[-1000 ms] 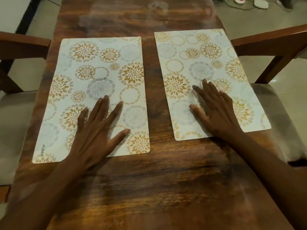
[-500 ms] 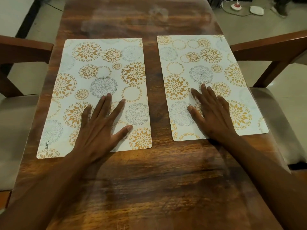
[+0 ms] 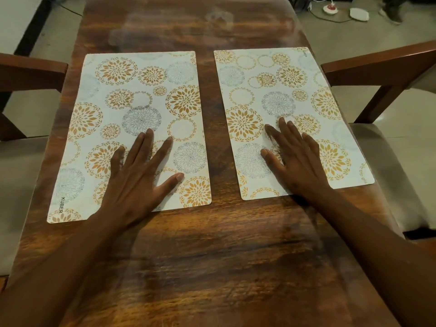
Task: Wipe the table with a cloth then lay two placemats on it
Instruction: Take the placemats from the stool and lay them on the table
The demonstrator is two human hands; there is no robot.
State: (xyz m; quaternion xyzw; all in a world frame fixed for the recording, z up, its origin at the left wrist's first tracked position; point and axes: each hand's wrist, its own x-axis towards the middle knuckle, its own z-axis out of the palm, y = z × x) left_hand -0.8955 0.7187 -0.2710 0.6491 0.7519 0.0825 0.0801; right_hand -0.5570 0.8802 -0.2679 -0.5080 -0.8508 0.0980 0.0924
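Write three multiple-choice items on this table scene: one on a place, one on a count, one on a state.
1. Where does the left hand rest?
A. on the left placemat
B. on a chair
C. on the floor

2. How many placemats lie on the table?
A. one
B. two
C. four

3. How is the right hand?
A. a fist
B. pinching a corner
C. flat, fingers straight, on the right placemat

Key: 1 A, its palm lies on that mat; 2 B, two lie side by side; 3 C, its fingers lie straight.

Two placemats lie side by side on the table (image 3: 212,256): left placemat (image 3: 132,95) at 11 o'clock, right placemat (image 3: 278,90) at 1 o'clock.
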